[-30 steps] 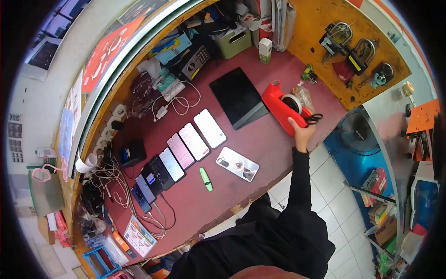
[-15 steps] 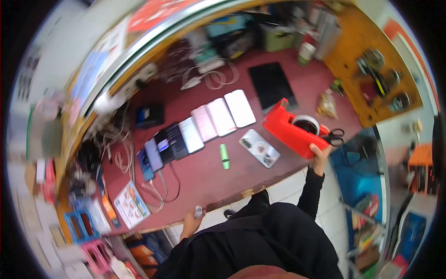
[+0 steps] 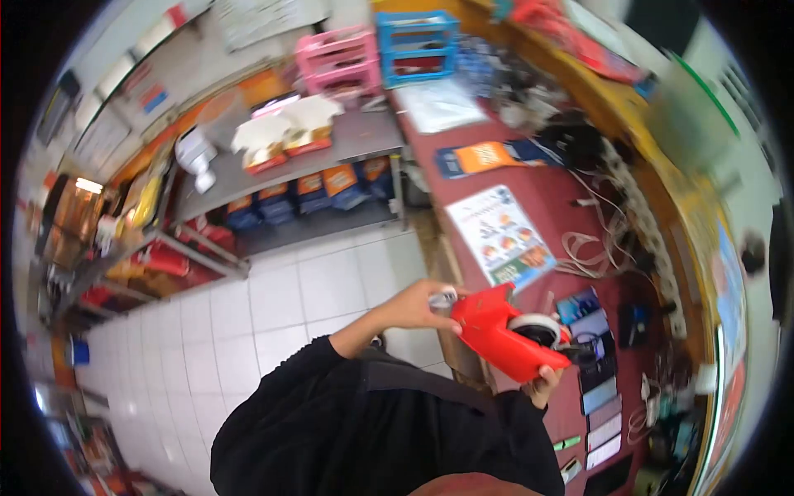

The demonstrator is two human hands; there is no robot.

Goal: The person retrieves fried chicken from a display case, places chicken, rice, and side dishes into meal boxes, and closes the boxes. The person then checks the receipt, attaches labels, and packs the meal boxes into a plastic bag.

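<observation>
My right hand point(image 3: 543, 383) grips the lower right end of a red tape dispenser point(image 3: 488, 326), held over the counter's edge. A white-rimmed tape roll point(image 3: 536, 329) sits in it. Black scissor handles point(image 3: 581, 355), blurred, stick out beside that hand. My left hand point(image 3: 422, 307) is closed around a small grey-white object point(image 3: 444, 298), too blurred to name. Its fingertips are at the dispenser's left end; whether they press on it I cannot tell. Beyond the dispenser, a printed leaflet point(image 3: 502, 236) lies on the dark red counter point(image 3: 463, 186).
Several phones point(image 3: 602, 413) lie in a row at the right, with a green highlighter point(image 3: 567, 443) near them. White cables point(image 3: 591, 248) tangle along the back. Blue point(image 3: 418, 50) and pink racks point(image 3: 339, 62) stand at the far end. A grey metal shelf point(image 3: 364, 136) holds open food boxes point(image 3: 285, 136).
My view has swung left toward the shelf and floor. The tape dispenser has moved along with my right hand, and my left hand has come up to its end, still holding the small object.
</observation>
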